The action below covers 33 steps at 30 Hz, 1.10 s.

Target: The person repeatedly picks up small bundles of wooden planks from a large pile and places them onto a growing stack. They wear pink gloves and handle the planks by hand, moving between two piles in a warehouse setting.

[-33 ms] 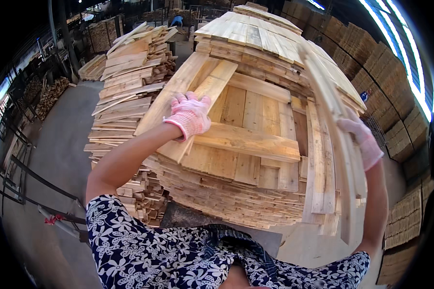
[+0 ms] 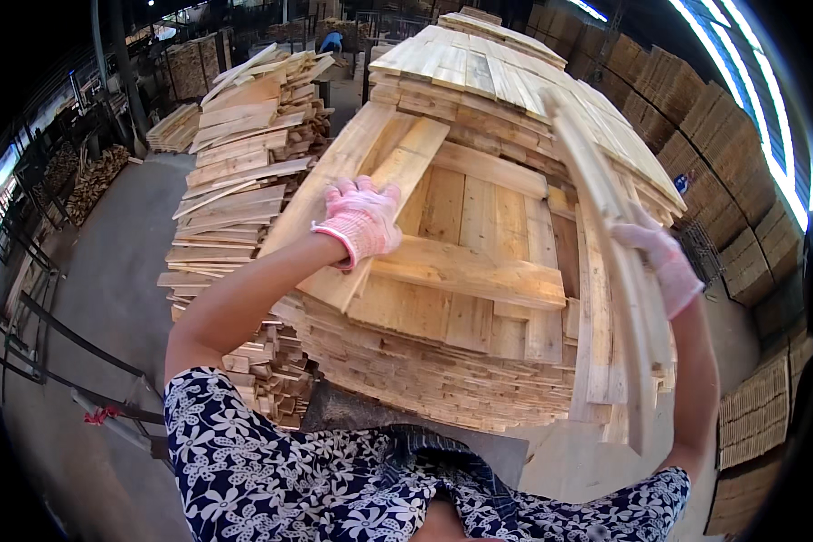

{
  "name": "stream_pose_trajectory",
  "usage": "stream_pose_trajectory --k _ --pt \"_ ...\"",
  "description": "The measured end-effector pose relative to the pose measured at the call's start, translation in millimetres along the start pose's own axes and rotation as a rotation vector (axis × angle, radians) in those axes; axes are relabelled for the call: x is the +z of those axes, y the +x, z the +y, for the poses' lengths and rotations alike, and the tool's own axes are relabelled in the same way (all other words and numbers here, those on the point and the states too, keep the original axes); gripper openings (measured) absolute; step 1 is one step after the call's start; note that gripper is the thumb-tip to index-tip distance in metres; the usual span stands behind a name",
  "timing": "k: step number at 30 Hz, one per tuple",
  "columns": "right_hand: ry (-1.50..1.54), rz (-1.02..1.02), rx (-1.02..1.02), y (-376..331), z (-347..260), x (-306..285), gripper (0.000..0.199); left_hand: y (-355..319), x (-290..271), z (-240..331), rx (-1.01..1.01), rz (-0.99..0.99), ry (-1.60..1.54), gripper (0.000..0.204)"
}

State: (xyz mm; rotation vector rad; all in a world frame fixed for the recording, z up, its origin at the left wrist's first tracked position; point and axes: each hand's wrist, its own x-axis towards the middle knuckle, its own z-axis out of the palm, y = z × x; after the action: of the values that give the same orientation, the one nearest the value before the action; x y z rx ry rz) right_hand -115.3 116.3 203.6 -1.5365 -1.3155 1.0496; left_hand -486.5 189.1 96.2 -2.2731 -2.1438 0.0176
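Observation:
My left hand [image 2: 361, 221], in a pinkish-white knit glove, lies over a narrow wooden board [image 2: 413, 149] on the left of the stack, its fingers bent onto it. Beneath that board is a wider pale plank [image 2: 321, 191]. On the right, my gloved right hand [image 2: 661, 257] grips a long board [image 2: 592, 176] tilted up on its edge, slightly blurred. Between the hands, flat boards [image 2: 443, 206] form the top layer of the stack, with a crosswise board [image 2: 470, 269] over them. Several lengthwise boards [image 2: 596, 316] lie beside the right-hand board.
A higher stack of boards [image 2: 461, 59] rises behind. To the left stands an uneven pile of loose boards [image 2: 235, 181]. Metal rails [image 2: 81, 339] run along the left floor. Tall bundled stacks [image 2: 664, 81] line the right. Another person in blue [image 2: 331, 42] is far back.
My right hand and the tilted board have shifted a little to the left. My left hand stays on its board, sitting slightly lower and further right in the picture.

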Motion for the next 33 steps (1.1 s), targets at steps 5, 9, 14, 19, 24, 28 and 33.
stream_pose_trajectory --k 5,9,14,19,24,28,33 --pt "-0.359 -0.085 0.001 69 46 106 0.087 16 -13 -3 0.119 -0.057 -0.057 0.065" --pt "-0.62 -0.001 -0.023 88 53 130 0.093 33 -7 -14 0.22 -0.053 -0.007 0.068" --pt "-0.826 -0.003 0.166 14 3 140 0.097 56 -31 -69 0.275 -0.125 -0.243 0.079" --pt "-1.195 0.07 0.25 -30 62 170 0.108 121 -5 -120 0.068 0.116 -0.255 0.067" --pt "-1.041 0.111 0.248 -26 54 180 0.113 173 34 -139 0.218 -0.111 -0.159 0.042" --pt "-0.835 0.077 0.122 -12 44 171 0.108 154 25 -123 0.081 -0.023 -0.429 0.04" --pt "-0.854 0.004 0.2 63 -8 226 0.105 152 22 -129 0.193 -0.049 -0.282 0.039"
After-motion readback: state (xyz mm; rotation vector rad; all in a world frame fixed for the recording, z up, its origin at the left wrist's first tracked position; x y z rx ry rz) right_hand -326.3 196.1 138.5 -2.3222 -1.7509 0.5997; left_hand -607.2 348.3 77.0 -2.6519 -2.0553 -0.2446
